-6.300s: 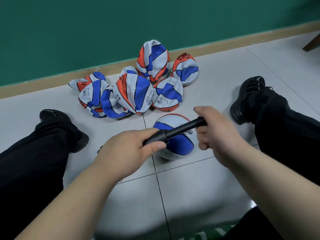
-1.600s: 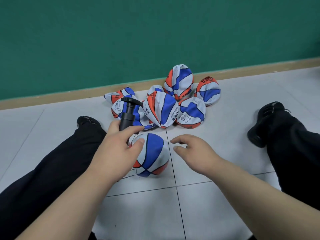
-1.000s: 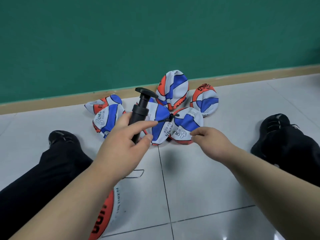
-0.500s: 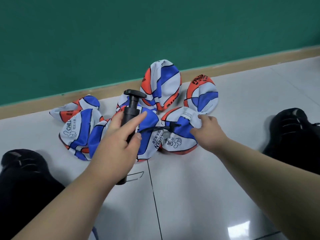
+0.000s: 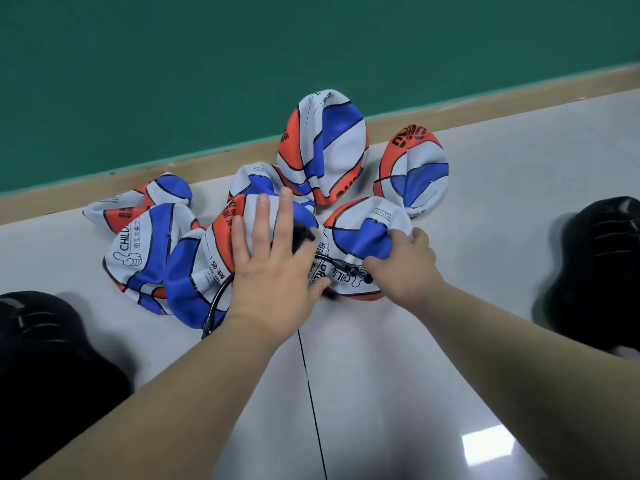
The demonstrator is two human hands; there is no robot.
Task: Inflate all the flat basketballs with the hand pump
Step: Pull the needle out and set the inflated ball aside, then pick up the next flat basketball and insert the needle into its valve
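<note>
Right hand (image 5: 401,268) clutches a fold of the nearest flat ball (image 5: 360,237), at the pile's (image 5: 149,244) front edge. Left hand (image 5: 273,271), fingers straight, pins the pump (image 5: 301,237) against the pile. Risk: pulling the ball may snag the hose (image 5: 341,268) lying across it.

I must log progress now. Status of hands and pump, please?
Left hand flat, fingers straight over the hand pump. Right hand grips a flat basketball. Hose trails across the pile.

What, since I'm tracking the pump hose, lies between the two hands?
In the head view, the thin black hose crosses the flat ball between the left hand and the right hand.
</note>
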